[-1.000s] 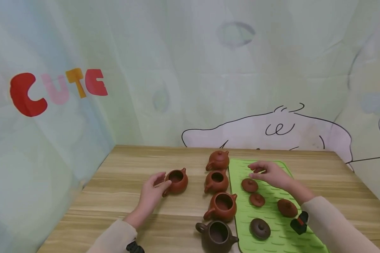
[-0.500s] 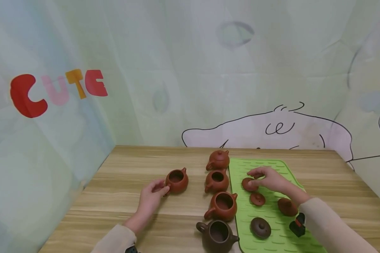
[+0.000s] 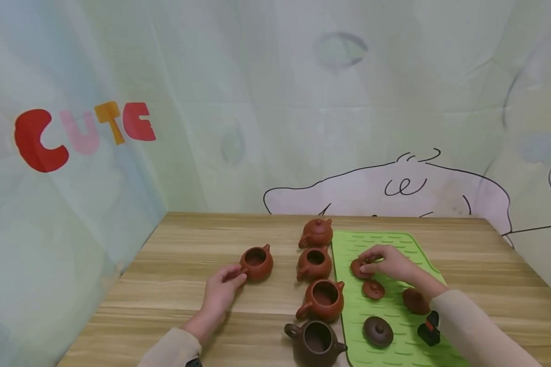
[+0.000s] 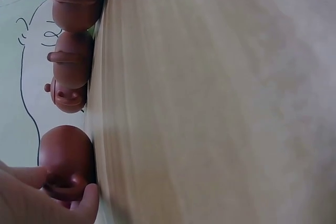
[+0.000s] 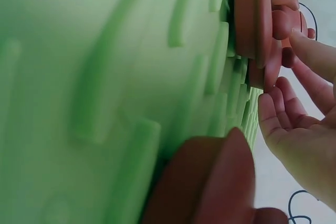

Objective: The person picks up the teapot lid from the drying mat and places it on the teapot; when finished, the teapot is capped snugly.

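Note:
An uncovered reddish-brown clay teapot sits on the left part of the table. My left hand has thumb and finger on either side of its handle, as the left wrist view also shows, and pinches it. Over the green ridged mat, my right hand pinches the knob of the farthest brown teapot lid. In the right wrist view that lid is partly behind a nearer lid, with the thumb passing close to the nearer lid's knob.
Lined up along the left edge of the mat are a lidded teapot, two open reddish ones and a dark open one. A small lid, a dark lid and a pointed lid lie on the mat.
My right hand has come down from above the mat onto the far lid, its thumb and finger closing at the knob. My left fingers have settled on the handle; the teapot stays in place.

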A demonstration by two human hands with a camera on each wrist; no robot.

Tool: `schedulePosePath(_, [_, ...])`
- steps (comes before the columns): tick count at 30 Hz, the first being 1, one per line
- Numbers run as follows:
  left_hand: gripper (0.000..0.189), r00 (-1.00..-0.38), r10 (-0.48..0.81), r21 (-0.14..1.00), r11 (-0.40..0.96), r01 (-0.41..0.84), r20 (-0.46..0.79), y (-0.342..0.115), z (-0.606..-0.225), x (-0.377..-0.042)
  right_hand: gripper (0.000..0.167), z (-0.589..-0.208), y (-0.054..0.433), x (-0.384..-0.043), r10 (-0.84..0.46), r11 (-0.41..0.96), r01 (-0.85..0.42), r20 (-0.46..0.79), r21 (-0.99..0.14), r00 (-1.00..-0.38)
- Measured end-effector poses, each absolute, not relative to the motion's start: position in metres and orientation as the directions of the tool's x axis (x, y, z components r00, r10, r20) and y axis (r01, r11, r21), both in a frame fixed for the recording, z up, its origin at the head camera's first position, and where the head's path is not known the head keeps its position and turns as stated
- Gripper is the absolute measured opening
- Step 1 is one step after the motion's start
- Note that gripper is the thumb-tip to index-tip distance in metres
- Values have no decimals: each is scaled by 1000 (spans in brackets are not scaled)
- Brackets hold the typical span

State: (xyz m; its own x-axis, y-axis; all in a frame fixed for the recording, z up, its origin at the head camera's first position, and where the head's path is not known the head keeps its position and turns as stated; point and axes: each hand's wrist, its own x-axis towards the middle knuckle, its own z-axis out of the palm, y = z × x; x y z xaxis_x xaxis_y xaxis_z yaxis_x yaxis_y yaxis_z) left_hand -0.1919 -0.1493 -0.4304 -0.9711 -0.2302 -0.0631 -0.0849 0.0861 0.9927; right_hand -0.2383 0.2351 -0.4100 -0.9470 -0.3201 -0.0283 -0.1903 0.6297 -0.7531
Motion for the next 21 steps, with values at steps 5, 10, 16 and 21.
schedulePosePath(5, [28, -971, -229, 994, 60, -90, -74, -149, -433, -193, 30, -413, 235, -239, -302, 641, -184, -25, -745, -953])
schedulePosePath(10, [28, -970, -229, 994, 54, -96, -81, -149, -432, -191, 28, -416, 235, -241, -287, 641, -174, -23, -747, -958])
schedulePosePath(16, [29, -972, -222, 996, 23, -81, -73, -149, -431, -190, 25, -416, 234, -240, -275, 638, -165, -23, -752, -961])
schedulePosePath(21, [28, -972, -223, 997, 31, -76, -67, -149, -431, -189, 25, -417, 234, -241, -273, 642, -166, -21, -748, -962])
